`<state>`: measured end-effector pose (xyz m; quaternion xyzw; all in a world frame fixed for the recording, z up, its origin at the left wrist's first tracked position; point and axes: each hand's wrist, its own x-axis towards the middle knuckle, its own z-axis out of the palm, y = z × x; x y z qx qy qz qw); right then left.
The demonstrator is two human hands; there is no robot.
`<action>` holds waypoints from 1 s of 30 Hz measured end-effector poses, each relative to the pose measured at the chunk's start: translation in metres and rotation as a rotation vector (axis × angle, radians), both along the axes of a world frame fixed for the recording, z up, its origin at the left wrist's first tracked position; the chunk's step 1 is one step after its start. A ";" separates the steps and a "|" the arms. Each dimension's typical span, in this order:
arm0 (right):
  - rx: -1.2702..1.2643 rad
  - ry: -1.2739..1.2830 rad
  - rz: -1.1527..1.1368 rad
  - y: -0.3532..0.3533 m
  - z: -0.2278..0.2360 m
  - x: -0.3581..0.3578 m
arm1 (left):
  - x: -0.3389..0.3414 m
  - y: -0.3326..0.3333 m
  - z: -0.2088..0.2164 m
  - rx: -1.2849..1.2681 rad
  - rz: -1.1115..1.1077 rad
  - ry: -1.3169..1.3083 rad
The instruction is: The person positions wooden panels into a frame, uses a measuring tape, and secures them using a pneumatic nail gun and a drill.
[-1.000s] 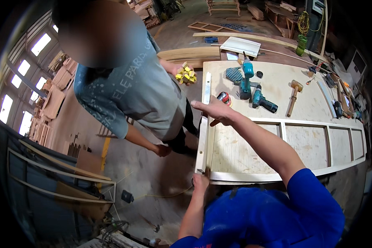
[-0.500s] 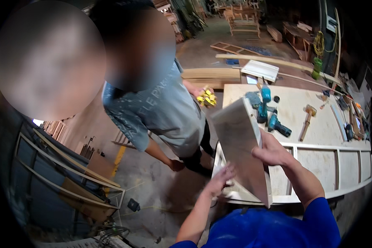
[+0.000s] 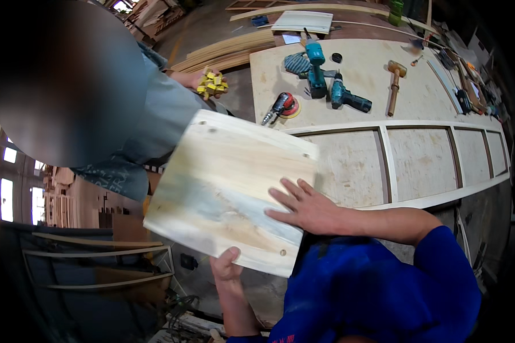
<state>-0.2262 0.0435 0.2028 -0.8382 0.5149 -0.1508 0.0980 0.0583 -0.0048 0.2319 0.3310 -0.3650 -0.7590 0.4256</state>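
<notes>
A square pale wooden panel [image 3: 234,177], partly whitened, with small round holes near its corners, is held up at a tilt in front of me. My left hand [image 3: 226,268] grips its near edge, thumb on the top face and the other fingers hidden beneath. Flat on the panel's right part rests my right hand [image 3: 310,208], its fingers spread. Beyond the panel's far edge, a co-worker's hand [image 3: 195,79] holds several small yellow pieces [image 3: 213,84].
A white ladder-like frame [image 3: 387,163] lies along the near side of the workbench [image 3: 360,60]. On the bench are a red-padded sander [image 3: 285,107], teal power drills [image 3: 349,99] and a wooden mallet [image 3: 395,83]. Long boards [image 3: 229,52] are stacked beyond. The co-worker stands close at left.
The panel has turned from steeply upright to nearly flat, its broad face now showing, and moved left. My right hand went from gripping its edge to lying on its face. The view has shifted.
</notes>
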 end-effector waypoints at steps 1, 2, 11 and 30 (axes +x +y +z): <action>0.021 -0.003 -0.124 -0.006 -0.017 0.007 | 0.002 0.004 -0.007 -0.042 0.022 -0.049; 0.082 -0.010 -0.203 -0.016 -0.029 0.014 | 0.003 0.008 -0.016 -0.087 0.045 -0.096; 0.309 -0.140 -0.443 -0.108 -0.149 0.030 | -0.006 0.003 -0.095 -0.210 0.075 -0.670; 0.413 -0.473 -0.338 -0.255 -0.210 -0.099 | -0.014 -0.001 -0.174 -0.411 -0.185 -1.018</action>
